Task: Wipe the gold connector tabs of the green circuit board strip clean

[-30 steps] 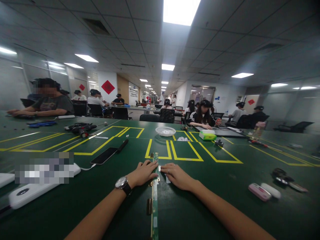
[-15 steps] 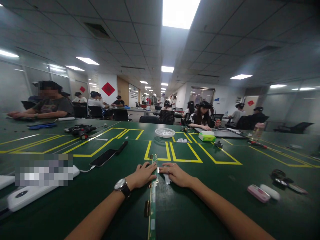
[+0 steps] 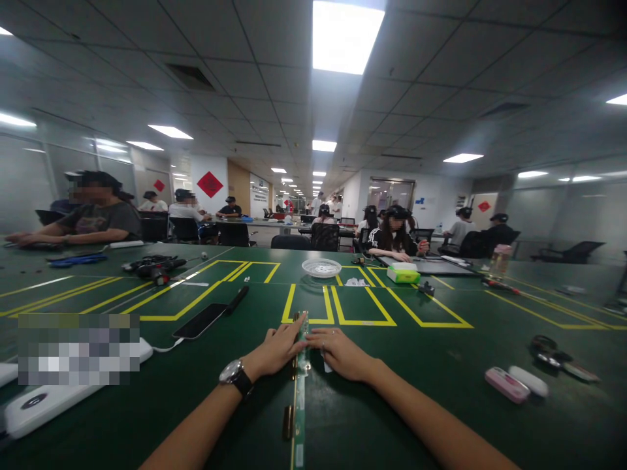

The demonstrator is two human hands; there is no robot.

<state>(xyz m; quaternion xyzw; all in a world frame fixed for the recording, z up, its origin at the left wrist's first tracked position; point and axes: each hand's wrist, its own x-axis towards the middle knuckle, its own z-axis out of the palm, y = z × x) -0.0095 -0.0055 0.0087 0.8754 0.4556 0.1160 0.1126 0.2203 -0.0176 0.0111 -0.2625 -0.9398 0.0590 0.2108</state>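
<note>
A long, narrow green circuit board (image 3: 300, 411) lies on the green table, running away from me, with brown-gold flexible tabs on its left edge. My left hand (image 3: 275, 351), with a watch on its wrist, grips the board's far part, the index finger stretched along it and the thumb lower down. From the other side my right hand (image 3: 343, 354) brings its closed fingertips onto the board, beside the left fingers. What those fingertips pinch is too small to make out. A white slip (image 3: 327, 367) shows partly under the right hand; whether it is held I cannot tell.
A phone (image 3: 202, 321) on a cable and a white power strip (image 3: 73, 395) lie left. Ahead stand a white basket (image 3: 321, 267) and a green tissue pack (image 3: 403, 274). A pink case (image 3: 506, 384) lies right. Other people sit around the room.
My right fingers have moved left onto the board, and the left index finger now stretches further along it. The white slip is more covered. The view has tilted up slightly.
</note>
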